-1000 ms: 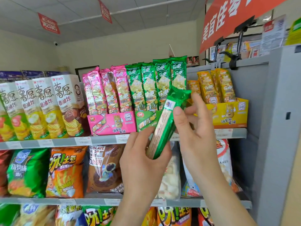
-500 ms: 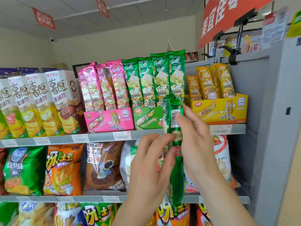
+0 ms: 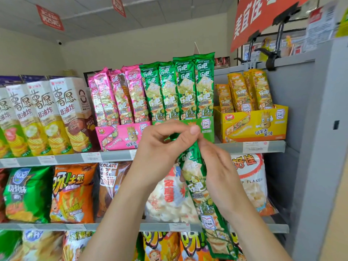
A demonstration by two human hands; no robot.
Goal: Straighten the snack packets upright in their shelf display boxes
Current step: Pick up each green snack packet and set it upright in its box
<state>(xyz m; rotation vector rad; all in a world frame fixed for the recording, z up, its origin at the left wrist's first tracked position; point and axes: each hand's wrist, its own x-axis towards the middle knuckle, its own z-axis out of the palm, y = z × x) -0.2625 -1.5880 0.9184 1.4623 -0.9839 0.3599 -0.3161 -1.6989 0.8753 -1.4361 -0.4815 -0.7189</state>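
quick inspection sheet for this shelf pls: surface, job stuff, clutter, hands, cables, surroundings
surface: top shelf, price tags on its edge
job's things: loose packet held tilted in front of green box; four boxed green packets upright; pink packets lean left in pink box; yellow packets in yellow box
clutter: nothing seen
hands: left hand pinches loose packet's top; right hand grips its middle
cables: nothing seen
surroundings: cartons at left, chip bags below, red signs overhead
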